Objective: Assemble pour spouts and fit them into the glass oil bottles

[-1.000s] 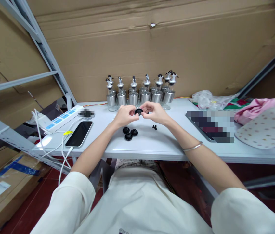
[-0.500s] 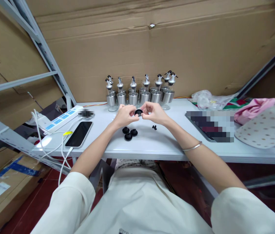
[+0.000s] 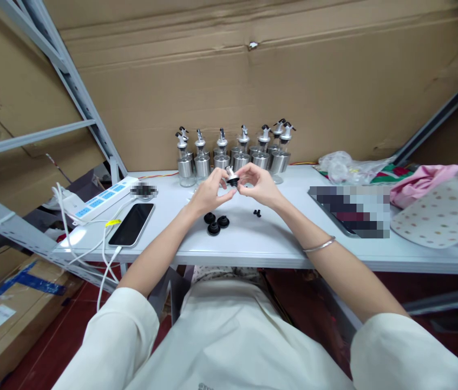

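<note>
A pourer spout (image 3: 233, 178), silvery on top with a black stopper underneath, is held over the white table between my two hands. My right hand (image 3: 260, 185) grips its right side with thumb and fingers. My left hand (image 3: 210, 192) is closed around the left side, fingers by the silvery top and thumb at the black base. Several black rubber stoppers (image 3: 214, 227) lie together on the table below my left hand. Small black parts (image 3: 257, 213) rest below my right hand. Behind both hands stand glass bottles with steel sleeves (image 3: 221, 161), topped by similar spouts.
On the left are a phone (image 3: 132, 223) with a white cable and a power strip (image 3: 107, 199). A dark flat tablet-like object (image 3: 346, 211), partly blurred, lies to the right, beside a dotted cloth item (image 3: 436, 219). A plastic bag (image 3: 346, 167) sits farther back. Cardboard (image 3: 277, 97) forms the back wall.
The spout has been turned: its round black underside faced me before, and now its silvery top points up with the black stopper below. My left fingers have shifted slightly upward around it.
</note>
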`<state>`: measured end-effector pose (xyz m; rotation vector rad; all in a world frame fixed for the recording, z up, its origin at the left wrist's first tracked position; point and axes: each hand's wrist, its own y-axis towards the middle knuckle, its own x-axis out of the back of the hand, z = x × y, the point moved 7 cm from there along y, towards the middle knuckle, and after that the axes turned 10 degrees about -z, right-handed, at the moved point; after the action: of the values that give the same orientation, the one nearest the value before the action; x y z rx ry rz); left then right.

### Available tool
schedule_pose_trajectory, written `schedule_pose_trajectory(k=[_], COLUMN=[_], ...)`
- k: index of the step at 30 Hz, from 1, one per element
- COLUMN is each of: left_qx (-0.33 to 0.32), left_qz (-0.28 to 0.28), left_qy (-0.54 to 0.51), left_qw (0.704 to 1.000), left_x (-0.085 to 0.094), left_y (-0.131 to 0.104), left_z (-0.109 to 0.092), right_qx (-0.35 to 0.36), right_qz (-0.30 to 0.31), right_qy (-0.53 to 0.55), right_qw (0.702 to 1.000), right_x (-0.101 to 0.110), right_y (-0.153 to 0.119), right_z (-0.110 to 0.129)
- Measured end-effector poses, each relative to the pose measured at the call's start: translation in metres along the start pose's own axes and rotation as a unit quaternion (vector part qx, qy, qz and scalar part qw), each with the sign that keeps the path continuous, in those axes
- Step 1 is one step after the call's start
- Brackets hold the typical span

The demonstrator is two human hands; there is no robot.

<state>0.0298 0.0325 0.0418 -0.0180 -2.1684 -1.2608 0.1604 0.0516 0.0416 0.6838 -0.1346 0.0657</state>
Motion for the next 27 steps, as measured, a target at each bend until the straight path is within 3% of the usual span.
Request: schedule_pose_trajectory(k=[10,18,22,27], left_qx=[-0.027,-0.025,-0.033,-0.040], left_qz=[-0.031,-0.017,-0.013,0.009], left_qy=[0.001,0.019,0.036,0.049], left_qw=[0.999,0.999,0.999,0.998], left_x=[0.004,0.001,0.001,-0.001], left_y=[-0.001,0.000,0.001,0.001], left_z=[0.000,-0.002,-0.005,-0.007], right_qx=[0.007,-0.017,-0.017,-0.045], right_qz=[-0.007,0.025,0.014,0.051], right_qy=[0.000,-0.011,-0.178,-0.445], right_qw=[1.000,0.999,0.984,0.893], right_x=[0.002,0.006,0.018,0.030], right_y=[0.001,0.004,0.010,0.010], right_z=[0.000,-0.003,-0.018,-0.049])
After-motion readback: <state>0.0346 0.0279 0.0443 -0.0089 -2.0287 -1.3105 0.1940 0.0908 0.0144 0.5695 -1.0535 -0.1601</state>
